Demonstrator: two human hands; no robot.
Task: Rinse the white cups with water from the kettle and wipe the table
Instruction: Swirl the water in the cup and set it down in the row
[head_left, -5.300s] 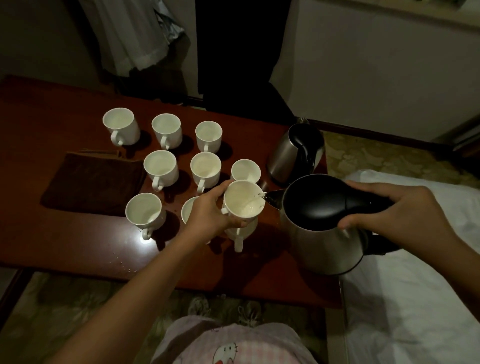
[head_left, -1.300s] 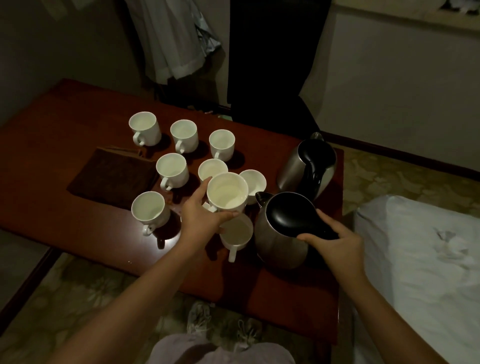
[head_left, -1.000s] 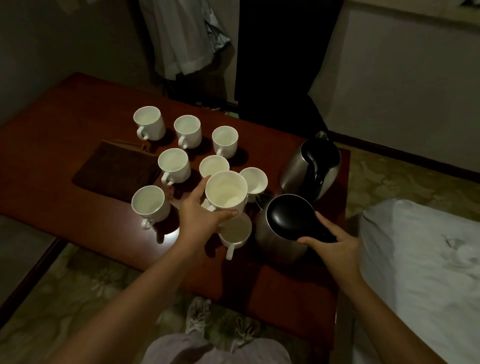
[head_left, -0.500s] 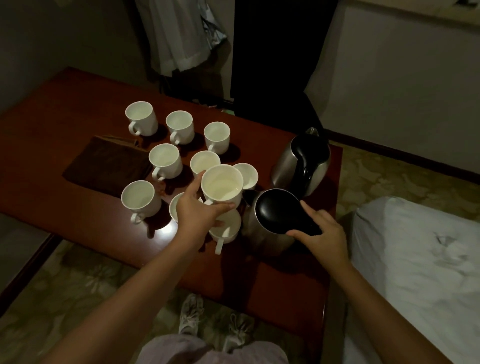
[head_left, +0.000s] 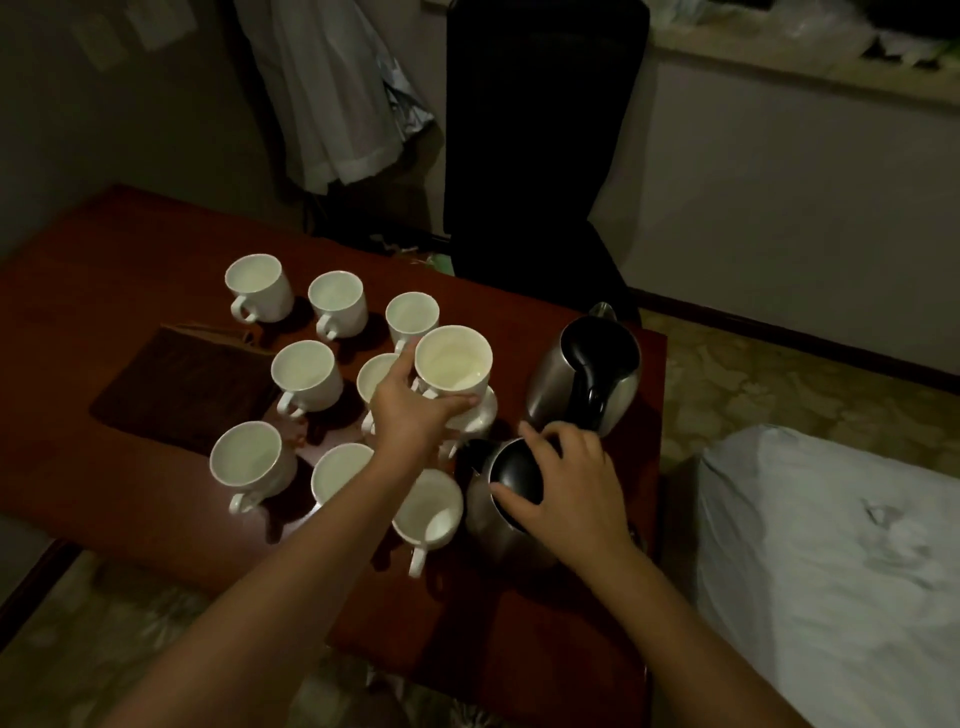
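Observation:
My left hand (head_left: 410, 415) grips a white cup (head_left: 452, 364) by its side and holds it upright above the other cups. Several more white cups stand in rows on the dark red table (head_left: 104, 291), among them one at the back left (head_left: 257, 286) and one near my left forearm (head_left: 431, 509). A steel kettle (head_left: 488, 525) with a black lid stands on the table beside them. My right hand (head_left: 571, 483) lies on its lid with fingers spread. A brown cloth (head_left: 187, 389) lies flat left of the cups.
A second steel kettle (head_left: 587, 384) stands behind the first, near the table's right edge. A white bed sheet (head_left: 831, 545) lies to the right of the table. A black chair (head_left: 535, 156) and hanging clothes (head_left: 332, 93) stand behind the table.
The kettle, earlier tilted over the held cup, now stands on the table. My right hand has slid from its handle onto the lid. My left hand has carried the cup farther back.

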